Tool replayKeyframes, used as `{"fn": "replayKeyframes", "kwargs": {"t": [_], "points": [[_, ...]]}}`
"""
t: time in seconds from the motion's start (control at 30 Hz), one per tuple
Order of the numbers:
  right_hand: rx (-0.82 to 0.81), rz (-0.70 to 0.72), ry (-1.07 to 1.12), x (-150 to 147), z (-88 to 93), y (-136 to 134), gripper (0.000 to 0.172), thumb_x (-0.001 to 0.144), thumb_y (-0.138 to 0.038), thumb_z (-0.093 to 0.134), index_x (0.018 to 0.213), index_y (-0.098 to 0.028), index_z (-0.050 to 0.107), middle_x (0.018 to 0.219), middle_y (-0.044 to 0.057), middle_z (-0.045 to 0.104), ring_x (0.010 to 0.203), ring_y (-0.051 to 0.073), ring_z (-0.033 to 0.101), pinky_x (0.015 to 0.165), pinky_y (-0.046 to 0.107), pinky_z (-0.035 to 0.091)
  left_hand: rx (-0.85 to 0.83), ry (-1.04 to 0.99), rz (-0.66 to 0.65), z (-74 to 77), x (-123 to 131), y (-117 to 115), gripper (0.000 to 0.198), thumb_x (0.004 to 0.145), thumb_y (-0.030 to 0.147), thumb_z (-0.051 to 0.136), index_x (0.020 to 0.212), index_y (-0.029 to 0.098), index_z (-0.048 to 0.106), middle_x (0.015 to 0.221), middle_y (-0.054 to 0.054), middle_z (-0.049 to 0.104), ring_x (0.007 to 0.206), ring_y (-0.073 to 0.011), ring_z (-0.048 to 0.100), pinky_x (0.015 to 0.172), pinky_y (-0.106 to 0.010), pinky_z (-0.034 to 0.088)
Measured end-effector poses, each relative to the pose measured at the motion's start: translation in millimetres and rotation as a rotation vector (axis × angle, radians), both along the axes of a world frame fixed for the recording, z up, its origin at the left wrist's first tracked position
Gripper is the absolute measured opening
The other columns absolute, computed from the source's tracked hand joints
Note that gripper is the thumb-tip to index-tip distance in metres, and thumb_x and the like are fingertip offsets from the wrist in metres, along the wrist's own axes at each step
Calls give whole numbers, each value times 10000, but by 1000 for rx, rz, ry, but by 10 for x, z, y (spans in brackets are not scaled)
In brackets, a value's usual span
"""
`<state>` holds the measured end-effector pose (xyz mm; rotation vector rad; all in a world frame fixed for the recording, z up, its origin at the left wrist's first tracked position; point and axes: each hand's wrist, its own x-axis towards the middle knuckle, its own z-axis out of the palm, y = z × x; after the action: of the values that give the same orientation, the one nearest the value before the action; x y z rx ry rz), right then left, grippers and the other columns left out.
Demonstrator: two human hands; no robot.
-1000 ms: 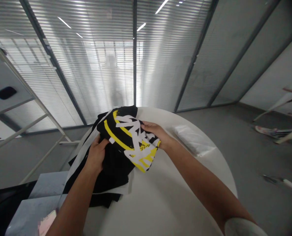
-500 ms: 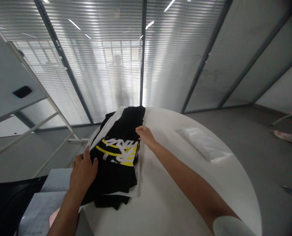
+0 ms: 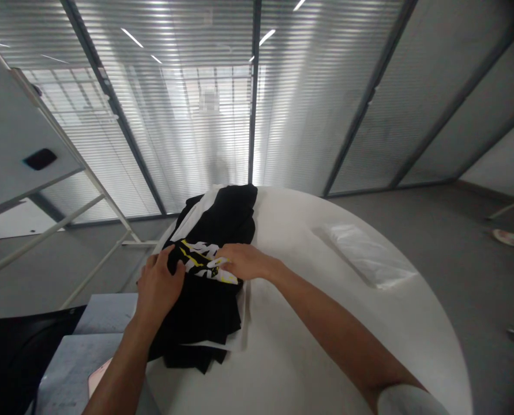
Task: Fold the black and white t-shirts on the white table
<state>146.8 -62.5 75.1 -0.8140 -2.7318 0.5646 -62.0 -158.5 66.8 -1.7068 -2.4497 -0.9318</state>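
Observation:
A black T-shirt [image 3: 205,308] with a white and yellow print lies on top of a pile of black and white clothes [image 3: 196,216] on the table's left side. Its printed part is bunched between my hands. My left hand [image 3: 159,285] is at the shirt's left edge, with a fold of black cloth between thumb and fingers. From the right, my right hand [image 3: 243,262] reaches over the print, fingers closed on the cloth; its fingertips are partly hidden in the folds.
The round white table [image 3: 317,346] carries a clear plastic bag [image 3: 369,256] on its right. At lower left are grey boxes [image 3: 83,357] with a pink phone-like object [image 3: 97,374] on them. A whiteboard stand [image 3: 105,196] is at left; blind-covered glass panels [image 3: 213,127] are behind.
My right hand has moved down and left from the shirt's right edge onto the print. My left hand has shifted right and closed on cloth. The print, flatter before, is now crumpled.

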Motion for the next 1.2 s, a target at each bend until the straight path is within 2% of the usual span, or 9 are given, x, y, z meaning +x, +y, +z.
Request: {"fn": "replayKeyframes", "kwargs": {"t": [0.2,0.33,0.4,0.53,0.63,0.73,0.83,1.03,1.2], "points": [[-308,-333,432,-34,-234,577,182,815,-242,573,978,-194,636,942,12,669,868,167,620,770,269,449,463,-340,-23,-21,162,313,407,805,251,525,1202,182,462,1188,-102,531,882,-161,606,654,-264,516],[-171,-823,584,87,-418,783,252,884,-244,445,1091,-185,578,1056,77,637,991,197,580,878,334,433,287,-127,-141,-141,307,483,200,815,214,493,999,188,569,920,-50,599,870,-195,593,825,-350,489],[8,-899,562,161,-397,781,288,895,-265,428,1132,-169,561,1130,119,599,1077,229,533,940,370,400,142,54,-216,-241,394,514,193,831,210,475,967,193,611,950,-70,613,955,-235,574,882,-392,451],[185,-546,312,171,-270,602,275,874,-309,506,1111,-204,598,1151,97,586,1116,248,484,980,398,356,-96,287,-267,-420,517,486,267,856,233,463,1060,221,636,1083,-89,610,1033,-280,534,882,-428,408],[238,-339,82,73,-298,456,448,801,-353,635,1230,-245,565,1246,101,546,1180,290,439,993,464,316,-133,332,-271,-467,522,458,292,876,248,445,1101,233,630,1112,-90,605,1037,-277,527,886,-423,394],[230,-346,32,12,-407,465,546,786,-421,669,1289,-256,538,1310,110,511,1205,303,433,989,484,311,-125,321,-277,-467,491,456,295,879,250,445,1106,239,633,1116,-91,605,1031,-274,526,874,-417,394],[109,-411,146,43,-455,644,403,817,-416,647,1182,-246,616,1215,81,591,1140,256,506,960,412,363,-108,307,-284,-468,472,463,291,876,249,452,1101,238,636,1109,-91,607,1020,-277,524,863,-423,394],[-83,-618,557,174,-289,992,248,880,-373,533,1009,-225,684,1033,44,682,949,205,603,862,345,430,-105,305,-274,-458,480,449,285,872,250,460,1095,236,637,1103,-91,608,1025,-277,526,878,-425,388],[-382,-336,634,204,-144,978,270,780,-406,627,914,-182,693,836,1,674,810,176,608,738,287,450,-114,243,-236,-435,481,454,398,856,231,469,1250,207,526,1138,-105,609,1061,-281,524,900,-431,381]]}}
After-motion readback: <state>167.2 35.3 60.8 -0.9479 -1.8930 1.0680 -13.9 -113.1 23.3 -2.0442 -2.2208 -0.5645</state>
